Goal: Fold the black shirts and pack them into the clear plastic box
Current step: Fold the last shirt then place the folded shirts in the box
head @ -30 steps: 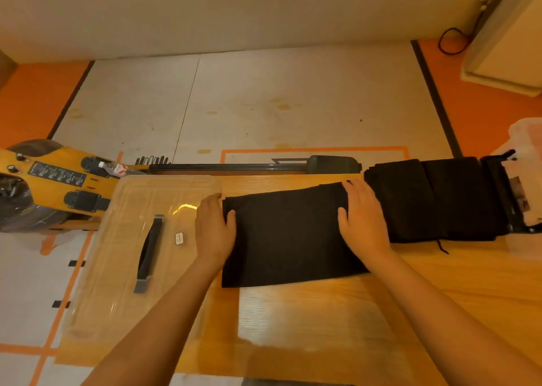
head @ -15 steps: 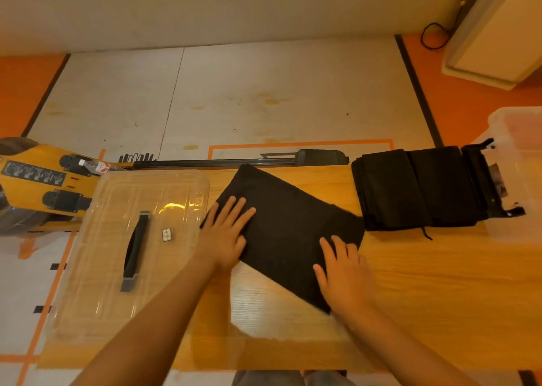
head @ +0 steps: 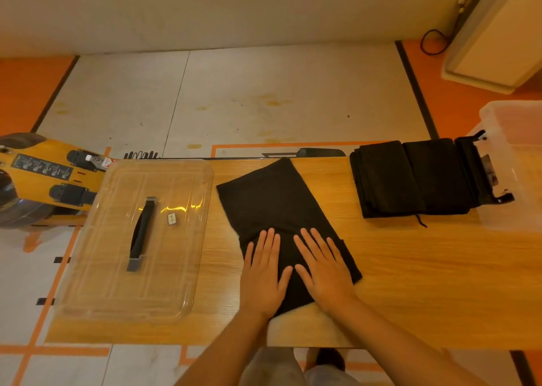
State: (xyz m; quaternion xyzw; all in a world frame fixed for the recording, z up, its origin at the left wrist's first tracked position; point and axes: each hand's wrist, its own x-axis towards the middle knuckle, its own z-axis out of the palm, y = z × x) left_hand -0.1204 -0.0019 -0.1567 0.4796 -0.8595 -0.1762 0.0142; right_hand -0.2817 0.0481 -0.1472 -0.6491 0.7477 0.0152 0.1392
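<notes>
Clear lid [head: 137, 239] with black handle lies flat at table's [head: 410, 291] left end. Mid-table, folded black shirt [head: 272, 200] lies skewed; my left hand [head: 264, 277] and right hand [head: 324, 274] press flat on its near end, fingers straight, side by side. Farther right, stack of folded black shirts [head: 410, 177] touching clear plastic box [head: 516, 162] at right edge.

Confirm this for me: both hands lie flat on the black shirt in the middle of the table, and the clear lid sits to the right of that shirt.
One thing is wrong. The left hand and right hand do lie flat on the black shirt, but the clear lid sits to the left of that shirt, not the right. The head view shows it.
</notes>
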